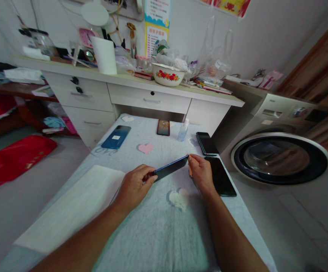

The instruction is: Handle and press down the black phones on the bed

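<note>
Table cloth (152, 234): pale blue, soft-looking, heart-patterned
White sheet (67, 211): oblong, flat
Left hand (135, 183): knuckles up, grip pinching phone's end
Right hand (202, 172): fingers bent, grip pinching opposite end
Phone (171, 169): dark glossy slab, tilted between hands

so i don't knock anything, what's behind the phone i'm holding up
Beyond the held smartphone are a pink heart on the tablecloth, a brown phone and a clear capped bottle. Whatever lies directly behind it is hidden.

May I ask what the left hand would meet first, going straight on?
Past the dark phone it grips, the left hand would likely meet the right hand, though depth is unclear.
</note>
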`<state>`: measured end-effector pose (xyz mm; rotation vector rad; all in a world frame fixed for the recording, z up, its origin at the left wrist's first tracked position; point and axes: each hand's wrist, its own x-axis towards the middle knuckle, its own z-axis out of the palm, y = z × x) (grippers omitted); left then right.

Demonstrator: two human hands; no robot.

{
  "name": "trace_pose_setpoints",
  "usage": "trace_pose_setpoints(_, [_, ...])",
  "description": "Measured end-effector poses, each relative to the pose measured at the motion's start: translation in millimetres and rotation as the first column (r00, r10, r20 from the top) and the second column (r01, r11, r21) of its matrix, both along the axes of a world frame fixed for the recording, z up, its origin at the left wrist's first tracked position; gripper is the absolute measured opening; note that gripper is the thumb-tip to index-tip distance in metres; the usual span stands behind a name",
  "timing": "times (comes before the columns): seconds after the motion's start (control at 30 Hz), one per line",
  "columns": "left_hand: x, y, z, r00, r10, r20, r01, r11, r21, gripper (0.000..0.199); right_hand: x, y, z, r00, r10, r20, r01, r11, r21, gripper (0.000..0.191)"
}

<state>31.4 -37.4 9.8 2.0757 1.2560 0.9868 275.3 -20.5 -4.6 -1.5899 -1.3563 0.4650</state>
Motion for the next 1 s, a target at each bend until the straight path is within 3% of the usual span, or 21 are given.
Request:
trace_pose_setpoints(0.1, [0, 0, -0.3, 1.000, 0.002, 0.003, -0.002, 1.000, 0.005, 0.010, -2, -1, -0.5, 0.999, -0.021, 0.041, 0.018, 0.997, 0.075, 0.040])
trace_pose_setpoints(0.33, [0, 1, -2.4, 1.000, -0.005, 0.008, 0.005, 1.000, 0.005, 0.010, -9, -6, 5.1, 0.930, -0.048, 0.365, -0.032, 0.977, 0.209, 0.031])
trace_pose_setpoints(1.0, [-1, 3, -7.3, 0.998, -0.010, 0.067, 0.010, 1.000, 0.001, 0.009, -57, -29, 10.4, 0.799, 0.165, 0.578, -0.300, 0.943, 0.146, 0.024])
